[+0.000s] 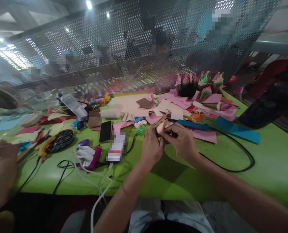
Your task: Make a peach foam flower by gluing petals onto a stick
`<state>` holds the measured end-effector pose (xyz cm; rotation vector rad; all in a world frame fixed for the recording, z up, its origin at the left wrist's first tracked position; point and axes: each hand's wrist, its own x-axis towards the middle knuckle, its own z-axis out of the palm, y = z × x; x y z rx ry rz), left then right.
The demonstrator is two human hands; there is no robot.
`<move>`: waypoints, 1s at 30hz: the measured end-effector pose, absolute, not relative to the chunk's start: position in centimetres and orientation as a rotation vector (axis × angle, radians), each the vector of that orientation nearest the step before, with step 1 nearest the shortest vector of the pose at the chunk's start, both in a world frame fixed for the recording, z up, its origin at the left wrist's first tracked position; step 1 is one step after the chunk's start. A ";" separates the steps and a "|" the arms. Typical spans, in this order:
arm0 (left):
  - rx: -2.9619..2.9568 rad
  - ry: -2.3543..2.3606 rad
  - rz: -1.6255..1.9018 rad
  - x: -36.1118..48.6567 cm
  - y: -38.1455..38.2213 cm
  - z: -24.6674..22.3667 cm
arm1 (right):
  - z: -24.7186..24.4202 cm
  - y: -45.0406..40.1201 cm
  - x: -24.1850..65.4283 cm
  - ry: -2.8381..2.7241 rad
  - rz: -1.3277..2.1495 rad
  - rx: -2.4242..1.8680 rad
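Observation:
My left hand (151,144) has its fingers closed round a small peach-coloured curled craft piece (161,127), which looks like foam or felt. My right hand (181,139) pinches the same piece from the other side, with thumb and fingertips meeting the left ones. Both hands are above the green table, and the fingers cover part of the piece. Just beyond my right hand lies a blue-handled corded tool (192,125), its black cable looping to the right. Pink and cream sheet scraps (177,110) are spread behind the hands.
A phone with its screen lit (116,147), a dark phone (105,131) and a tissue pack (91,157) lie left. Ice-cream-shaped crafts (204,79) stand at the back right by a perforated metal screen (134,58). A co-worker's arm (4,171) reaches in at far left.

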<state>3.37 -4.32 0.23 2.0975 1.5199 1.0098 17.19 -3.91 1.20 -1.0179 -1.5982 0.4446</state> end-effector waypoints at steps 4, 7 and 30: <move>2.082 1.496 1.014 3.4 -4.4 0.4 | 1.3 -4.0 17.2 -1.601 0.456 -1.015; 2.064 1.497 1.019 3.4 -4.3 0.3 | 1.2 -4.0 17.2 -1.611 0.450 -1.022; 2.154 1.394 1.103 2.9 -3.6 0.6 | 1.8 -3.5 17.8 -1.496 0.495 -1.071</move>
